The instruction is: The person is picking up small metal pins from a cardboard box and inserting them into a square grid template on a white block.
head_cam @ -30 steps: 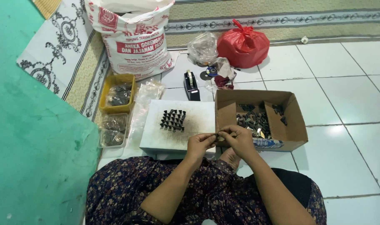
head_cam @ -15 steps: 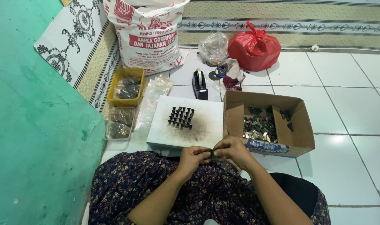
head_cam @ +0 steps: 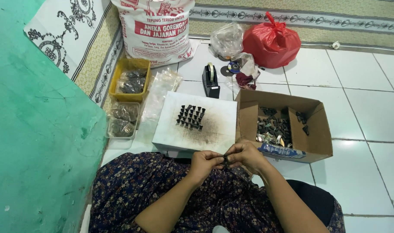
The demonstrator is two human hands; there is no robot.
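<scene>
- Cardboard box (head_cam: pixel 318 129): matt brown paperboard
- White slab (head_cam: pixel 197 123): matt, soot-smudged
- Floor tiles (head_cam: pixel 370 86): glossy white ceramic
- Red bag (head_cam: pixel 271 41): shiny thin plastic
- Yellow tray (head_cam: pixel 119 92): smooth plastic
- Dress (head_cam: pixel 162 185): soft printed cloth

From my remote monitor, the wearer's body filled the lower part of the head view: a left hand (head_cam: pixel 207 163) and a right hand (head_cam: pixel 248 156), both bare, no gloves, rings or bracelets that I could make out. The forearms were uncovered as far as the frame showed (no sleeve edge came into view). Over the lap I saw a dark navy garment (head_cam: pixel 162 185) printed all over with small flowers in pale pink and cream. A plain black cloth (head_cam: pixel 311 200) covered the right side.
</scene>
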